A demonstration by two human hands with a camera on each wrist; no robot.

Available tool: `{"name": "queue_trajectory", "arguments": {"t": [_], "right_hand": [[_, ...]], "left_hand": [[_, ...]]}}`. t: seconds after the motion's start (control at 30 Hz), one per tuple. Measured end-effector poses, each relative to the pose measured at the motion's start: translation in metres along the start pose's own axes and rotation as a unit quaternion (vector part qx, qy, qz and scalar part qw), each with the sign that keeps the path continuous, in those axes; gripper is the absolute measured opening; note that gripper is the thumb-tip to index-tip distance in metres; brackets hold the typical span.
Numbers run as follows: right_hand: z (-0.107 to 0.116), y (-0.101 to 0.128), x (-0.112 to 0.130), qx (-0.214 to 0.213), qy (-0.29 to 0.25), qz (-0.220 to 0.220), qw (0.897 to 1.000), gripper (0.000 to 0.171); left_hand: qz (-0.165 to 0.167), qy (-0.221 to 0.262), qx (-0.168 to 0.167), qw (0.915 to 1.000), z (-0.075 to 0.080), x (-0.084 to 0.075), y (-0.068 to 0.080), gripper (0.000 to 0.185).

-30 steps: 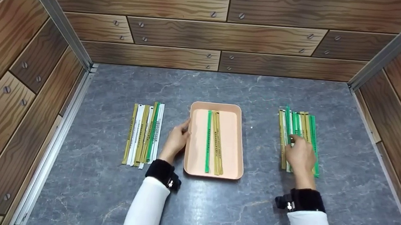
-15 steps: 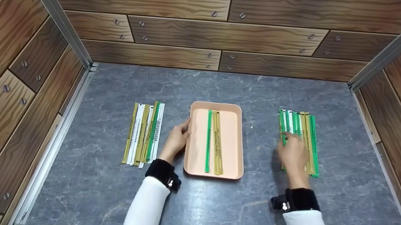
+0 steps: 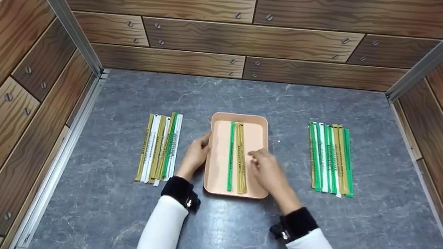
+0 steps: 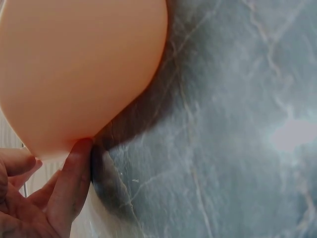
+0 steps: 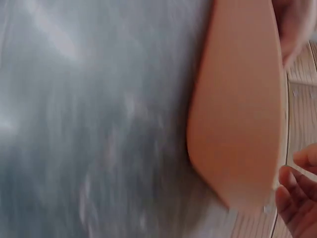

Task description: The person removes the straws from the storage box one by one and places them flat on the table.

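In the head view my left hand (image 3: 196,154) holds the left edge of a shallow peach tray (image 3: 240,118). The left wrist view shows that thumb (image 4: 75,163) pressed against the tray's outer wall. My right hand (image 3: 268,172) hovers over the tray's right side with bent fingers and nothing in them; the right wrist view has its fingers (image 5: 292,191) loosely curled near the rim. Lengthwise in the tray lie a green long thin packet (image 3: 230,157) and two overlapping gold packets (image 3: 241,154), all with small printing.
Left of the tray, a row of several gold, white and green packets (image 3: 149,146) lies on the grey marbled table (image 3: 117,211). Another such row (image 3: 327,158) lies to the right. Wood-patterned walls (image 3: 197,36) enclose the back and both sides.
My right hand has let go of a green packet, which now lies in the right row, and has moved left over the tray. The left hand and tray have stayed put.
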State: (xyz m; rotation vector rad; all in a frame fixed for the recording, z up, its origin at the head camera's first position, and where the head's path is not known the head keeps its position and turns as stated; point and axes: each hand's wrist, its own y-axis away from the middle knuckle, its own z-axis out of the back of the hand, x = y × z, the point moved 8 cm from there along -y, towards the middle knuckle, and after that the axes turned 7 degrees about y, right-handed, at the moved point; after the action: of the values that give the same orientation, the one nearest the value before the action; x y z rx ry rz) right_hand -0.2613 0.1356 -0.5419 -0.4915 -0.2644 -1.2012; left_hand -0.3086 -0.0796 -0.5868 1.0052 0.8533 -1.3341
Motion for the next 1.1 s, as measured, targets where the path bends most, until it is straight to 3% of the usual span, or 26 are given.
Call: {"name": "queue_trajectory", "arguments": {"t": [0.1,0.2,0.47,0.6,1.1], "right_hand": [[-0.018,0.000,0.008,0.048,0.032,-0.004,0.998,0.027],[-0.030,0.000,0.012,0.067,0.065,-0.010,0.996,0.029],[-0.039,-0.005,0.009,0.039,0.112,-0.026,0.993,0.023],[-0.042,-0.006,0.008,0.031,0.111,-0.027,0.993,0.022],[-0.042,-0.007,0.002,0.070,0.049,-0.088,0.992,0.048]], "left_hand": [[0.002,-0.001,-0.001,1.0000,0.000,0.000,0.000,0.054],[0.004,0.003,-0.001,1.0000,0.000,-0.001,0.000,0.055],[0.012,0.005,0.006,0.9999,-0.002,-0.001,-0.002,0.054],[0.012,0.007,0.009,0.9999,-0.003,0.000,-0.003,0.052],[0.002,0.009,0.004,1.0000,-0.001,0.000,0.000,0.052]]}}
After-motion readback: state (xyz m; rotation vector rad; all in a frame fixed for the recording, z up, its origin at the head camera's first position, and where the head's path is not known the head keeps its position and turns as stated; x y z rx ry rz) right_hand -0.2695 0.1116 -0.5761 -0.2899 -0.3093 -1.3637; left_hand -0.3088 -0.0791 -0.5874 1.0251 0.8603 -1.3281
